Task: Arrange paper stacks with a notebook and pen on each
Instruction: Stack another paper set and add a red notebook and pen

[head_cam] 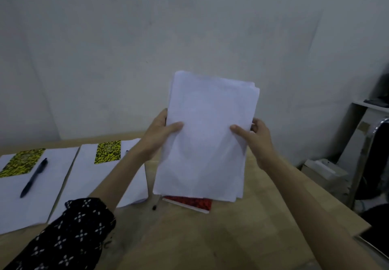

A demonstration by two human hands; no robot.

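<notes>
1. Nearest: the patterned sleeve [73, 234] on the left arm, low in view. Bare wooden table [189, 244] in front of it.
2. Just beyond, at table centre: a red notebook [189, 203] lying flat, mostly hidden behind the lower edge of the held sheets. A small dark tip [154, 207] shows beside it, probably a pen, too little visible to be sure.
3. Mid-air above that: a sheaf of paper [206, 139], held upright and slightly tilted, sheet edges uneven at the top corner.
4. Left hand [160, 135] grips the sheaf's left edge, thumb across the front, fingers behind. Right hand [254, 139] grips the right edge the same way. Both hold firm; neither is free.
5. Left side, middle stack [84, 181]: paper laid flat, yellow notebook [107, 151] on top. No pen seen on it; the left forearm covers part of it, so cannot rule one out.
6. Far left stack [25, 206]: paper flat, a second yellow notebook [21, 162] and a dark pen [33, 178] on top. Reads as finished.
7. Judgement: one stack complete, one likely short a pen, the third not yet laid. Left to do: square the sheaf, set it down, put the red notebook and a pen on it.
8. Farthest: a plain white wall [147, 38].
</notes>
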